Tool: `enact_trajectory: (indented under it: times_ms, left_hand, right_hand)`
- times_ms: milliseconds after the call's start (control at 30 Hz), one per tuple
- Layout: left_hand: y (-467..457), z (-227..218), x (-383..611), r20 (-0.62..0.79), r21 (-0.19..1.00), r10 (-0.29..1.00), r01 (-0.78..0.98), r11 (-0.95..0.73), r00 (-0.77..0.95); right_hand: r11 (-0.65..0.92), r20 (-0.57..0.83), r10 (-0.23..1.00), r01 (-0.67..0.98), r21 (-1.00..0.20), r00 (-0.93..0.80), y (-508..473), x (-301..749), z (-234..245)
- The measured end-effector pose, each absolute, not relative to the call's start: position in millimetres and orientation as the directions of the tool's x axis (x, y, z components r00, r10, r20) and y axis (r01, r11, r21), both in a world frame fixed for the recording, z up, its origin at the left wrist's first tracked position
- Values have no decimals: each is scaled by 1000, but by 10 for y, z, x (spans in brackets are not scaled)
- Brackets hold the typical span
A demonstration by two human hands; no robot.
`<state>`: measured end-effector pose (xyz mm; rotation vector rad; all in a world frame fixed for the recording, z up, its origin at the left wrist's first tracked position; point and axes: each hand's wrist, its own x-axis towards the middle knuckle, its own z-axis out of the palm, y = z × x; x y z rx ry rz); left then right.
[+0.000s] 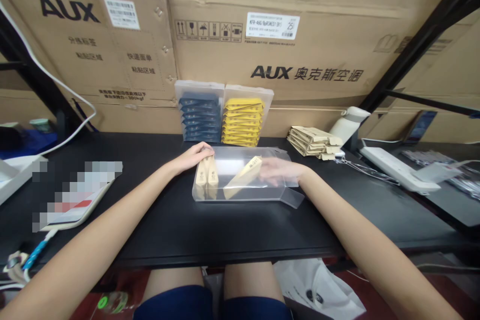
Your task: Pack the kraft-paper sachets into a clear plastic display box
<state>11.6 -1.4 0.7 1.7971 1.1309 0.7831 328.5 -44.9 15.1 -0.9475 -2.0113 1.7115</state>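
A clear plastic box (232, 195) lies open on the black table in front of me. Two beige sachets (207, 174) stand at its left end. My left hand (193, 156) rests curled on the box's top left corner, touching those sachets. My right hand (279, 170) reaches into the box from the right, seen through the clear plastic, and holds a tilted beige sachet (243, 176) by its end.
Two filled clear boxes lean on the cardboard cartons behind: blue sachets (199, 116) and yellow sachets (243, 121). A loose pile of beige sachets (313, 141) lies at the right, beside a white bottle (348, 122) and a white power strip (397, 167). A pixelated item (75, 195) lies left.
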Motion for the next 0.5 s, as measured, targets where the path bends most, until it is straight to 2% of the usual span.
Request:
enact_trajectory:
  times_ms: [233, 500]
  left_hand:
    - [-36, 18, 134, 60, 890, 914, 394, -232, 402]
    - [-122, 51, 236, 52, 871, 889, 414, -263, 455]
  right_hand:
    - [22, -202, 720, 313, -950, -664, -495, 3203, 184]
    - [-68, -237, 704, 268, -961, -670, -593, 3098, 267]
